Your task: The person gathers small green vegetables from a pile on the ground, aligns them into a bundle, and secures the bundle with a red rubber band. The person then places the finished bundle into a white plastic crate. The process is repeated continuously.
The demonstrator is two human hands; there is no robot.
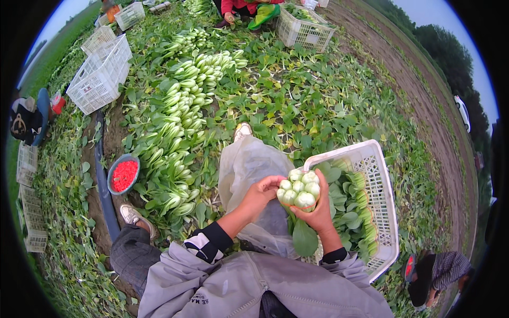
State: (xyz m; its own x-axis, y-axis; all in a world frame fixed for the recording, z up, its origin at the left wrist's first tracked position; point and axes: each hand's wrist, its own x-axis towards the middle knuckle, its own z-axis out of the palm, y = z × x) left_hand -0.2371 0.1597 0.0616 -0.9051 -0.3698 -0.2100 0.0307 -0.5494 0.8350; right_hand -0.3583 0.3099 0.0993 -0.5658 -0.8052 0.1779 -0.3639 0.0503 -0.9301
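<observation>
My right hand (pixel 317 218) grips a bunch of bok choy (pixel 298 188), its pale round bases facing up and an orange band round it. My left hand (pixel 257 197) is closed at the bunch's left edge, fingertips pinched against it. Just right of the bunch, a white plastic crate (pixel 382 206) holds rows of banded bok choy (pixel 363 222). A clear plastic sheet (pixel 238 175) covers my leg beneath my hands.
Loose bok choy (pixel 180 100) lies in a long row ahead-left. A blue bowl (pixel 131 159) holds small red pieces beside a dark hose (pixel 102 188). White crates (pixel 98 74) stand left; another (pixel 305 34) is ahead near a person (pixel 241 10). Other people crouch left (pixel 29 119) and right (pixel 437 273).
</observation>
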